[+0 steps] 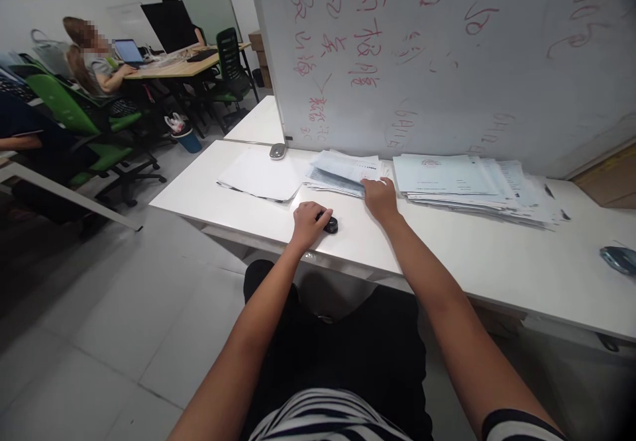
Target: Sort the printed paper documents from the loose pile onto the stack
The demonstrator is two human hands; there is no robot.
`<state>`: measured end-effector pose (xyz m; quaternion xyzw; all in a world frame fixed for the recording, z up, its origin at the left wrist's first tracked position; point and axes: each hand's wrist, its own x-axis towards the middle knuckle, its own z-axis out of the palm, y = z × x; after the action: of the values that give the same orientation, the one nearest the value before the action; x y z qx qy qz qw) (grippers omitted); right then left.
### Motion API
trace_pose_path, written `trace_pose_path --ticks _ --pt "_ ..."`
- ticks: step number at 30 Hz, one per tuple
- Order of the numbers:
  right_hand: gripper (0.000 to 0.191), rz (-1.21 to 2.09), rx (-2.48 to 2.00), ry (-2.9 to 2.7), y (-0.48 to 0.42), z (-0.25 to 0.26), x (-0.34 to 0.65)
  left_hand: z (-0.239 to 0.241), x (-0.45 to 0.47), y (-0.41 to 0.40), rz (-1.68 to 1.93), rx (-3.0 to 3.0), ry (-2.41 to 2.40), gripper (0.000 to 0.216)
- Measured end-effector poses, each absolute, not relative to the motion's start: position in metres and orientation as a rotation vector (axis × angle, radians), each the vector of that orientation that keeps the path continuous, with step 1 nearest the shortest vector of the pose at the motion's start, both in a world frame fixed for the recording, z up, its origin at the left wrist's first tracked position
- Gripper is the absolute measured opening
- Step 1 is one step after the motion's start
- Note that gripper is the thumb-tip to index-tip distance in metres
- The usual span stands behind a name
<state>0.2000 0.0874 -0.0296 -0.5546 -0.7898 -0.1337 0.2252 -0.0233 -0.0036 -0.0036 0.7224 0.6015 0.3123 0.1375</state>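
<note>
My left hand (309, 224) rests near the front edge of the white desk, its fingers closed over a small black object with a rounded end (330, 225). Most of that object is under the hand, so its kind does not show. Farther forward, my right hand (380, 198) grips the right end of a long, flat, dark strip (338, 180). The strip lies slantwise over a stack of printed papers (348, 163). A second, larger stack of papers (442, 176) lies right of that hand. Left of the first stack are white sheets (263, 175).
A whiteboard (397, 63) with red writing stands behind the desk (497, 269). A grey mouse-like object (277, 151) sits near its lower corner. At far right are a dark glossy object (619, 259) and a cardboard box (609, 176). People sit at desks on the left.
</note>
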Motion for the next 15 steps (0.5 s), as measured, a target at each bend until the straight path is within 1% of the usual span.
trace_pose_path --ticks 4,8,12,15 --pt "0.036 -0.354 -1.413 -1.822 0.066 -0.006 0.207 -0.003 -0.02 -0.005 0.949 2.066 1.886 0.028" --pt "0.033 -0.356 -1.271 -1.506 0.008 0.036 0.212 -0.003 -0.019 -0.005 1.026 1.974 2.06 0.034" --pt "0.027 -0.364 -1.248 -1.522 -0.055 0.064 0.226 -0.004 -0.024 -0.01 1.155 1.899 2.106 0.041" --pt "0.025 -0.38 -1.274 -1.598 -0.089 0.065 0.244 -0.002 -0.025 -0.026 1.406 1.919 1.947 0.053"
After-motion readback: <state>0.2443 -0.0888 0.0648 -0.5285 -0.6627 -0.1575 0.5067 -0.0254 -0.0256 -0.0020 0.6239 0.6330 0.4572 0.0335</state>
